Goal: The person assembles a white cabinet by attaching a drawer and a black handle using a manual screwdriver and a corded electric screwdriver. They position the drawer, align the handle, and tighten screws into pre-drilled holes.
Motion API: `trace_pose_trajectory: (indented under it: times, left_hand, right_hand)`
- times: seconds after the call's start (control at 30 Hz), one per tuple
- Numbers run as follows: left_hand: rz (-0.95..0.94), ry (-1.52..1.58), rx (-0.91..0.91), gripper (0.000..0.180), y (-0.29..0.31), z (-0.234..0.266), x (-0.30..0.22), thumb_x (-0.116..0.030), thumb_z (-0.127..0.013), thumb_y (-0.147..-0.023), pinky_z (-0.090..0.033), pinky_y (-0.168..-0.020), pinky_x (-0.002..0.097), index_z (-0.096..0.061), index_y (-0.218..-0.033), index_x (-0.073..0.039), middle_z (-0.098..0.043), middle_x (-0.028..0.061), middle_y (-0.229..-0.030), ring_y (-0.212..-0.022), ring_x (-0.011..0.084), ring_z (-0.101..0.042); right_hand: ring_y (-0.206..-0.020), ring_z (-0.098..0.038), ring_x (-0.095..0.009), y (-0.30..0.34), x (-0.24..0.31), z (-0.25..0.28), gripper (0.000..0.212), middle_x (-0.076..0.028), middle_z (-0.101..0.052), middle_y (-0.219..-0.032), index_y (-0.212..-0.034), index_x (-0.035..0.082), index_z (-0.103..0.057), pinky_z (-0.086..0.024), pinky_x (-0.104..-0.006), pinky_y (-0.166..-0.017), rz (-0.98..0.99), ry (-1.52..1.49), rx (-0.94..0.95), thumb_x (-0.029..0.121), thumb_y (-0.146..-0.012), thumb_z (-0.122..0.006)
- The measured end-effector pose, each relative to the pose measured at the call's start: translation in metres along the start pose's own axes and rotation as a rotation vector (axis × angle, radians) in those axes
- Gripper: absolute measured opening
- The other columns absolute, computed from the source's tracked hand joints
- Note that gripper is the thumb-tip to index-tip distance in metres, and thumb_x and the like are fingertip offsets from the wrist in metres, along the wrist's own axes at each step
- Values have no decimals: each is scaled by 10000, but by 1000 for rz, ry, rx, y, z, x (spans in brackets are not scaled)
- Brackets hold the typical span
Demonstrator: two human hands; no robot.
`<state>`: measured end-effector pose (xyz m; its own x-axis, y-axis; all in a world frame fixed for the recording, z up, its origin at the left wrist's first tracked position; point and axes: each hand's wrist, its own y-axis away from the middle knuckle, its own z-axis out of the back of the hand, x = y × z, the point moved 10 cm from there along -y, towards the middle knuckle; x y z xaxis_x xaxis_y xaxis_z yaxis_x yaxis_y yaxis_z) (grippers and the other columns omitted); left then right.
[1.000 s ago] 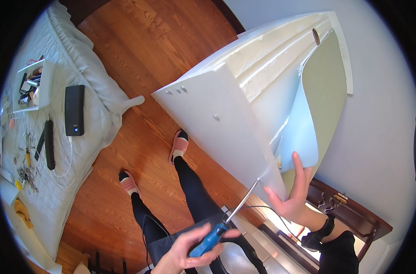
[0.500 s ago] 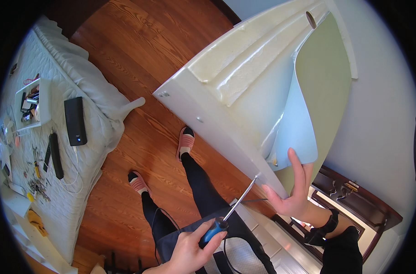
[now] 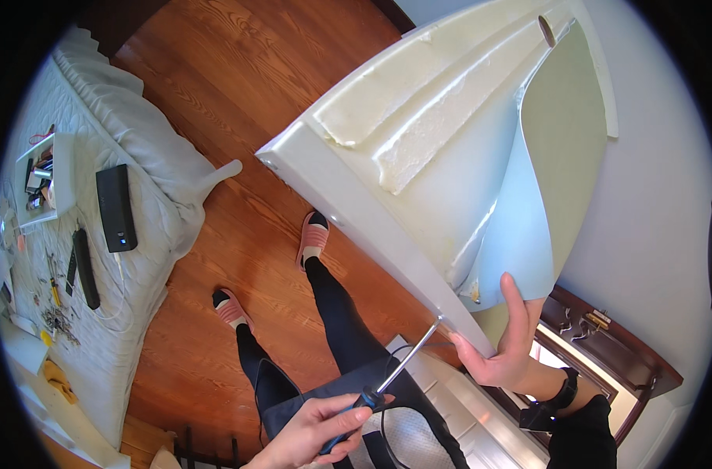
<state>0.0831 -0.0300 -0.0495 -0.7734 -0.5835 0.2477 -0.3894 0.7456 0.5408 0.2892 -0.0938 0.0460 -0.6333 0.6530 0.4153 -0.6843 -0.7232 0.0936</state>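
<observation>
A large off-white moulded panel (image 3: 356, 223) with a raised, hollow back leans up at the right. My left hand (image 3: 318, 430) is closed around the dark blue handle of a screwdriver (image 3: 409, 358). The tip of its long metal shaft meets a small spot on the panel's near edge, close to its lower corner. Around that corner my right hand (image 3: 506, 352) grips the panel, thumb on the edge and index finger raised against a pale blue, curved flexible sheet (image 3: 520, 234). The remaining fingers of that hand are partly hidden behind the panel.
At left, a bed with a white quilted cover (image 3: 164, 168) bears a white box of small items (image 3: 62, 176), a black power bank (image 3: 116, 207) and scattered small hardware (image 3: 59, 320). A dark wooden frame (image 3: 614, 340) stands beyond my right hand. Wooden floor (image 3: 238, 102) lies below.
The panel has tilted slightly, showing more of its near edge face. My left hand has turned and lowered a little on the screwdriver handle, while the tip stays at the same spot.
</observation>
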Motion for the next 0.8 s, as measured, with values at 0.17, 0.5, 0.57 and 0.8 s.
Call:
trace_pose_trajectory:
  times: [0.17, 0.5, 0.57, 0.8]
  left_hand:
    - [-303, -605, -293, 355, 18, -7, -30, -199, -577, -954, -338, -455, 182, -551, -1250, -3, -491, -23, -590, -468, 35, -441]
    - [-240, -132, 22, 362, -13, 19, 3, -272, -550, -975, -283, -389, 181, -573, -1246, -33, -474, -48, -568, -427, 19, -396]
    - [-340, -487, -298, 323, -6, 48, -8, -235, -614, -932, -375, -415, 221, -613, -1171, -17, -546, 5, -582, -449, 60, -478]
    - [-583, -898, -1130, 224, 108, 76, -47, -174, -649, -882, -414, -455, 278, -615, -985, 23, -556, 77, -559, -460, 110, -519]
  right_hand:
    - [-1133, -467, -390, -1, 3, 0, 740, -241, -402, -1267, -1335, -58, -428, -417, -426, -924, 6, 1, -11, 57, -660, -708]
    - [-1146, -470, -371, -3, 8, 0, 743, -241, -400, -1282, -1355, -55, -406, -415, -418, -934, 10, 10, -24, 101, -713, -745]
    - [-1159, -463, -365, -3, 5, 1, 738, -235, -403, -1287, -1366, -53, -398, -402, -418, -951, 11, -18, -14, 136, -740, -741]
    - [-1114, -462, -313, 2, -11, 17, 605, -178, -443, -1221, -1382, -37, -401, -365, -384, -969, -54, -223, -42, 202, -873, -625]
